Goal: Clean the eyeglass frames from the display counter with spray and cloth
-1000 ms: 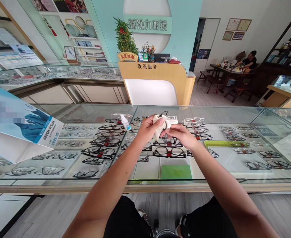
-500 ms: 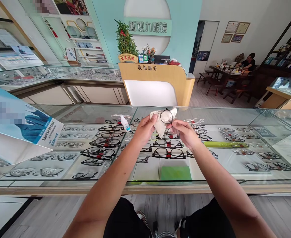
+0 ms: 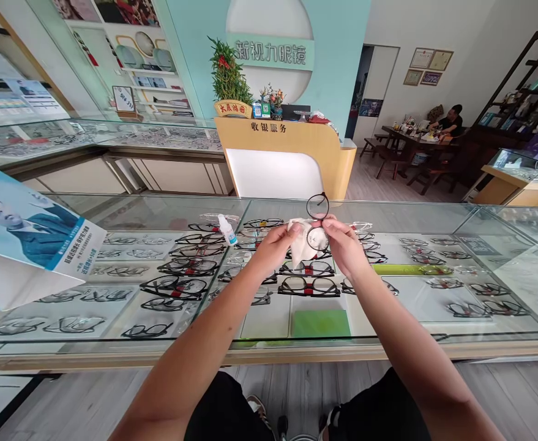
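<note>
Finger-pinched seemingly light, fragile glasses (image 3: 317,207) near the bridge, probably safest, with right hand (image 3: 344,244), cloth (image 3: 298,245) with left hand (image 3: 271,247).

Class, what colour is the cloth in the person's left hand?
The cloth is off-white; the head view shows it best.

Display case (image 3: 324,353) across my feed's middle
Bottle (image 3: 227,231) on it, left of the eyeglasses (image 3: 317,207); sign (image 3: 30,229) at far left; behind, upper centre, I see the cashier counter (image 3: 275,138).
</note>
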`<state>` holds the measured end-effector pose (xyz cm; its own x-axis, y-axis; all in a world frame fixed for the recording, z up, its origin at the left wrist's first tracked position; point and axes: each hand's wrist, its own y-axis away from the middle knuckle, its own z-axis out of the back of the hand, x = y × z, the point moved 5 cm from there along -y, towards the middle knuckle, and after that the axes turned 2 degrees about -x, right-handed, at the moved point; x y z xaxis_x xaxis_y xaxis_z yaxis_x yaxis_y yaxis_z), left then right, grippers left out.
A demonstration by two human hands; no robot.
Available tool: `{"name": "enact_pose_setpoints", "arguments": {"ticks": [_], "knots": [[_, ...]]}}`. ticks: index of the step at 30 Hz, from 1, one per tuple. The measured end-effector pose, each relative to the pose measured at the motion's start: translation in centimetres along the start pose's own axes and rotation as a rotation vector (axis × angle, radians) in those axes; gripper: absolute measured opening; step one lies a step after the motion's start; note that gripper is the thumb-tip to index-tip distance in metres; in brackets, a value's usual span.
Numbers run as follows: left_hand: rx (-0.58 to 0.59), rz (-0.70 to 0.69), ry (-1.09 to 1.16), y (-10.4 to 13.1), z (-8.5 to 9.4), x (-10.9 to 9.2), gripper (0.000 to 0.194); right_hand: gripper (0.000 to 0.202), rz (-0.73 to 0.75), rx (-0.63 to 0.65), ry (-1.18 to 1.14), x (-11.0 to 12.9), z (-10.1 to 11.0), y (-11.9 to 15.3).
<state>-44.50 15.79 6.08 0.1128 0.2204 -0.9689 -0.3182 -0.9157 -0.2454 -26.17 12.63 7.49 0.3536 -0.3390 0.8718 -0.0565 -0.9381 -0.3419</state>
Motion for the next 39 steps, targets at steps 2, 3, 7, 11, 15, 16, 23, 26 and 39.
{"name": "enact_pose_setpoints", "arguments": {"ticks": [2, 3, 7, 11, 15, 16, 23, 26, 39], "knots": [[0.020, -0.006, -0.035, 0.1, -0.1, -0.1, 0.081, 0.027, -0.008, 0.013, -0.004, -0.2, -0.2, 0.1], [0.029, -0.006, -0.045, 0.2, -0.2, -0.1, 0.081, 0.027, -0.005, 0.015, -0.004, -0.2, -0.3, 0.1], [0.067, -0.009, -0.059, 0.2, -0.4, 0.3, 0.079, 0.033, -0.009, 0.023, -0.013, -0.4, -0.4, 0.2], [0.084, -0.023, -0.079, 0.1, -0.5, 0.8, 0.078, 0.040, -0.046, 0.037, -0.014, -0.8, -0.6, 0.3], [0.043, -0.028, -0.074, 0.2, -0.5, 0.7, 0.078, 0.046, -0.071, 0.063, -0.005, -0.9, -0.8, 0.5], [0.025, -0.028, -0.072, 0.3, -0.6, 0.5, 0.078, 0.046, -0.076, 0.067, -0.006, -1.0, -0.9, 0.5], [-0.041, -0.085, -0.038, 0.6, -1.0, -1.4, 0.075, 0.044, -0.055, 0.101, 0.053, -1.6, -0.6, 0.5], [-0.056, -0.065, -0.031, 0.6, -0.9, -1.5, 0.075, 0.045, -0.070, 0.135, 0.070, -2.0, -0.6, 0.5], [-0.090, -0.043, -0.087, 0.8, -0.8, -1.1, 0.082, 0.050, -0.068, 0.176, 0.062, -1.8, -0.9, 0.6]]}}
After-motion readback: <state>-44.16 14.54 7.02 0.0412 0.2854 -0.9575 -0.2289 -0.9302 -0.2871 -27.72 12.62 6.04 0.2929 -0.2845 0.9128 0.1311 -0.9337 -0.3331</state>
